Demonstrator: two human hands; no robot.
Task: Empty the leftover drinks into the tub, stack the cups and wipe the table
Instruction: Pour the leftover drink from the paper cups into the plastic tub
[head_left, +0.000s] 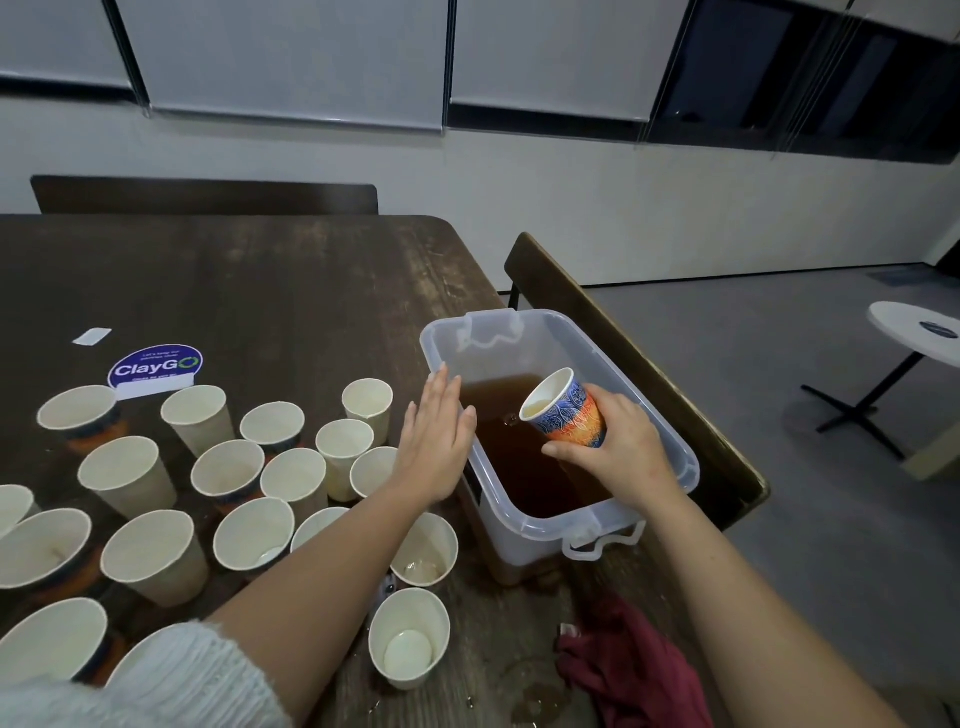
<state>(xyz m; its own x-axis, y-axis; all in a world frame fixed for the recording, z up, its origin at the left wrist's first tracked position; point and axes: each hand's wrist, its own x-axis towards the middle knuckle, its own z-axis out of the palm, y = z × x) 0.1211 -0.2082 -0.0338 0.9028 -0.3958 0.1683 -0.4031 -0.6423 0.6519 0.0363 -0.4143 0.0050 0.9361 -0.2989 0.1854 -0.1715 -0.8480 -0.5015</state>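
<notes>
My right hand (621, 454) grips a blue and orange patterned paper cup (563, 410), tipped on its side over the clear plastic tub (680, 457). Brown liquid (514, 457) fills the tub's bottom, and a small drip falls from the cup's rim. My left hand (436, 441) hovers with straight fingers beside the tub's left wall, holding nothing. Several paper cups (228, 473) stand upright on the dark wooden table (260, 291) to the left. A dark red cloth (634, 670) lies crumpled near the table's front right.
A round ClayGo sticker (155, 366) and a white slip (92, 336) lie on the table behind the cups. Spilled drops (535, 701) wet the wood near the cloth. A wooden bench (639, 374) runs along the table's right side. A white round table (917, 325) stands far right.
</notes>
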